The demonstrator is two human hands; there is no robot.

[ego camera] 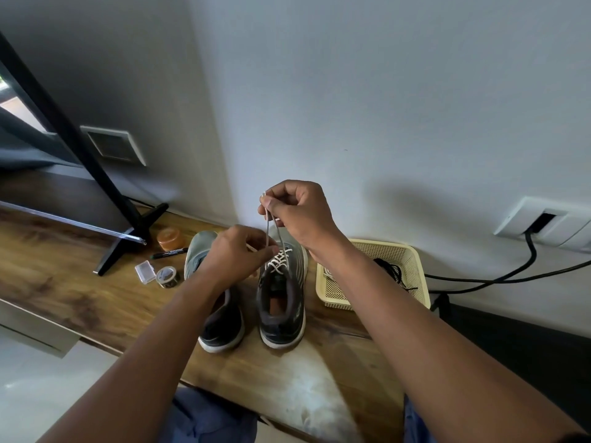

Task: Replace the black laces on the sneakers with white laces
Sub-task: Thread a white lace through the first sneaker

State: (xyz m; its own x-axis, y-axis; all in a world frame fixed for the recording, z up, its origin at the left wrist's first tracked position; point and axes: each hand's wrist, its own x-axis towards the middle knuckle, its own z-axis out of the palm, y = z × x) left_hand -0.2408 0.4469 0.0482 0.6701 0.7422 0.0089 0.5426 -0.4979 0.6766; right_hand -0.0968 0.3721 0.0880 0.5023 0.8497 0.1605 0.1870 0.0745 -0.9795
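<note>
I see the right hand (297,212) pinching the white lace (271,231) up, the left hand (236,254) pinching its other end; black laces (391,271) lie in the basket (412,266).

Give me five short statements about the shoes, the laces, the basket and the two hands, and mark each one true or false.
1. The right hand pinches the ends of the white lace and holds them up above the right-side sneaker. True.
2. The white lace is threaded through the left-side sneaker. False: it crosses the eyelets of the right-side sneaker; the left-side one shows no lace where visible.
3. The black laces lie in the cream basket. True.
4. The basket stands between the two sneakers. False: it stands to the right of both.
5. The left hand rests flat on the table. False: its grip is at the lace, over the sneakers.
</note>
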